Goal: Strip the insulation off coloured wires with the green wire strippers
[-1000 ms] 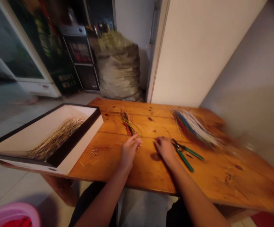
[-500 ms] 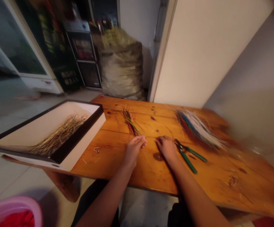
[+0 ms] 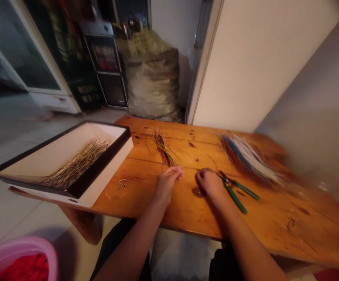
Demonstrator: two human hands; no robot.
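Note:
My left hand [image 3: 169,181] is closed in a pinch just above the table, at the near end of a small bundle of coloured wires [image 3: 164,150]. Whatever sits between its fingertips is too small to make out. To its right my right hand [image 3: 209,181] rests low on the wood with its fingers curled together. Their tips are partly hidden, and I cannot see what they hold. Pliers with green handles [image 3: 236,199] lie right beside that hand, jaws toward it. Farther right is a larger bundle of white, blue, green and red wires [image 3: 245,156].
At the left of the wooden table [image 3: 146,203] stands a black-rimmed white box [image 3: 113,168] with many thin wires [image 3: 81,162] inside. Small wire scraps [image 3: 122,182] lie near it. A pink basin [image 3: 50,253] is on the floor; a full sack [image 3: 154,82] stands behind the table.
The whole view has shifted slightly, so everything sits a little farther right. Both hands keep nearly the same pose and place on the table.

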